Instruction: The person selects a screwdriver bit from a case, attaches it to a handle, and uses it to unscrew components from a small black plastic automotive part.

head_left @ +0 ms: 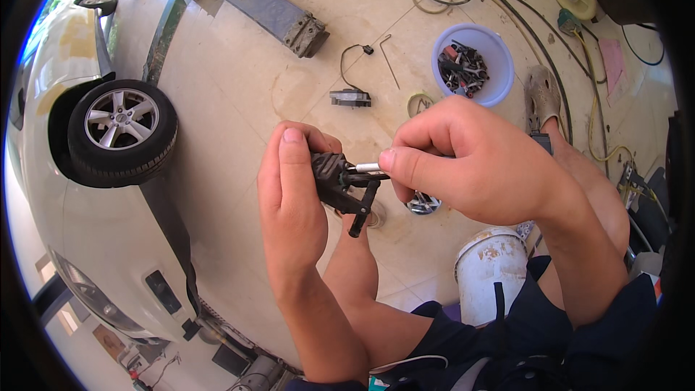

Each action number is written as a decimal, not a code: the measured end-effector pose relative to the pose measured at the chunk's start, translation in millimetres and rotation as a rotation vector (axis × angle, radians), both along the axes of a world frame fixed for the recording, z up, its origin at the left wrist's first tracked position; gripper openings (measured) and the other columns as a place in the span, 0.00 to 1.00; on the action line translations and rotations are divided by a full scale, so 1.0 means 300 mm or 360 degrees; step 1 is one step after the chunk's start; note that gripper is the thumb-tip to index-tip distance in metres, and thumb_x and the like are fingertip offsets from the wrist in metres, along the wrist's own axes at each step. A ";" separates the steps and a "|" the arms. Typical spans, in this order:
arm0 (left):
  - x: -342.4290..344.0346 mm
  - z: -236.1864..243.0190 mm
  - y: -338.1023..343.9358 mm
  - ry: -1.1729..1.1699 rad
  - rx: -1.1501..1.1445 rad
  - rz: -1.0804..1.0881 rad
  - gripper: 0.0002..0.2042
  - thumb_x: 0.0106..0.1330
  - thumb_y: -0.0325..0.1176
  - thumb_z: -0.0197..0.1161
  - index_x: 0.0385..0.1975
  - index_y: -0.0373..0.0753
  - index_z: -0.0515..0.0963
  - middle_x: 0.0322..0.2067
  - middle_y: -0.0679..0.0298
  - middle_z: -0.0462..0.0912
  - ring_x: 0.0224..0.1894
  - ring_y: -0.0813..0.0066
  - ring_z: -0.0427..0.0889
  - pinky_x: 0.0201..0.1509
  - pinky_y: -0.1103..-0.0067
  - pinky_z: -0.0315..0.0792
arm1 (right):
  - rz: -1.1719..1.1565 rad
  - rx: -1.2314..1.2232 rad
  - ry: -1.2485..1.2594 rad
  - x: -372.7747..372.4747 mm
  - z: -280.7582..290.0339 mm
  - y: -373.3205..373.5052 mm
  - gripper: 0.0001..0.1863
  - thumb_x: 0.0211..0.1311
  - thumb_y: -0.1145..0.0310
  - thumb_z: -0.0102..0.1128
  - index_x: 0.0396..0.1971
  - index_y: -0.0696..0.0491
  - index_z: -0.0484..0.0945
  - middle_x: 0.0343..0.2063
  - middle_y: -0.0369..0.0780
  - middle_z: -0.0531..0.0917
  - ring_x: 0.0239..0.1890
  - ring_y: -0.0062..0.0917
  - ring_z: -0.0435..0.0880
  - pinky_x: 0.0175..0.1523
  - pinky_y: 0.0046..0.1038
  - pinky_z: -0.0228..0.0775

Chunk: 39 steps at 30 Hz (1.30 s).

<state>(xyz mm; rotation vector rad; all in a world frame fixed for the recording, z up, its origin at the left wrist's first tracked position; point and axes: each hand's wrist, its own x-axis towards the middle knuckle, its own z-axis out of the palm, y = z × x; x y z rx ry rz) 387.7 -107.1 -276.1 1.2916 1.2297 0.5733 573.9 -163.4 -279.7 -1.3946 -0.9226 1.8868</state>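
The left hand [293,199] is wrapped around a small black part [334,177] held up in front of the person, well above the floor [239,72], its fingers closed on the ribbed body while a black lever [364,210] hangs down from it. The right hand [463,159] pinches a short silver pin [367,168] between thumb and forefinger, fingers closed on it, with the pin's free end touching or just entering the side of the black part. By the look of it, the step in hand is working this pin at its hole in the part; whether it goes in or comes out cannot be told. The next move seems to call for a steady hold with the left hand and a straight line along the pin's length, since a tilt could jam it or let it slip from the fingertips. Below the hands lie the person's bare knees and dark shorts [550,333]. On the floor stand a pale blue bowl [474,64] full of small tools and bits, a grey block with a wire [351,96], a thin bent rod [389,58], a roll of tape [420,103], a shiny round piece [423,204] and a white bucket [491,268]. Black and yellow cables [507,0] loop across the floor at upper right. A white car [65,174] stands at the left with its wheel [121,130] near. Nothing stands between the hands; the dropped-pin risk is the cluttered floor beneath.
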 end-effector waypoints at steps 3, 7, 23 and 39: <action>-0.005 -0.008 0.004 -0.0008 0.0038 0.0008 0.16 0.76 0.40 0.44 0.30 0.34 0.68 0.27 0.61 0.71 0.32 0.76 0.67 0.37 0.81 0.63 | -0.0011 -0.0007 0.0028 -0.001 -0.002 -0.002 0.17 0.66 0.63 0.55 0.20 0.57 0.80 0.12 0.28 0.71 0.16 0.10 0.62 0.22 0.20 0.50; 0.005 -0.005 0.002 -0.0017 0.0037 0.0032 0.16 0.76 0.39 0.44 0.29 0.34 0.67 0.27 0.61 0.70 0.32 0.76 0.67 0.37 0.80 0.63 | -0.0070 -0.0010 0.0135 0.001 -0.011 -0.005 0.18 0.66 0.62 0.55 0.20 0.57 0.80 0.12 0.28 0.71 0.17 0.10 0.62 0.22 0.20 0.50; 0.020 -0.012 0.001 -0.0047 0.0252 0.0017 0.15 0.75 0.37 0.43 0.29 0.33 0.66 0.25 0.60 0.69 0.29 0.76 0.66 0.36 0.80 0.62 | -0.0013 -0.0166 0.0265 0.025 0.003 0.004 0.20 0.65 0.59 0.52 0.19 0.58 0.80 0.12 0.36 0.75 0.16 0.18 0.70 0.24 0.24 0.61; 0.007 -0.025 0.008 -0.0094 0.0359 -0.0047 0.13 0.76 0.34 0.40 0.30 0.35 0.67 0.28 0.64 0.72 0.29 0.82 0.64 0.35 0.83 0.62 | -0.0012 -0.0173 0.0257 0.025 -0.002 0.006 0.20 0.64 0.58 0.52 0.19 0.57 0.80 0.11 0.35 0.74 0.15 0.17 0.68 0.24 0.24 0.59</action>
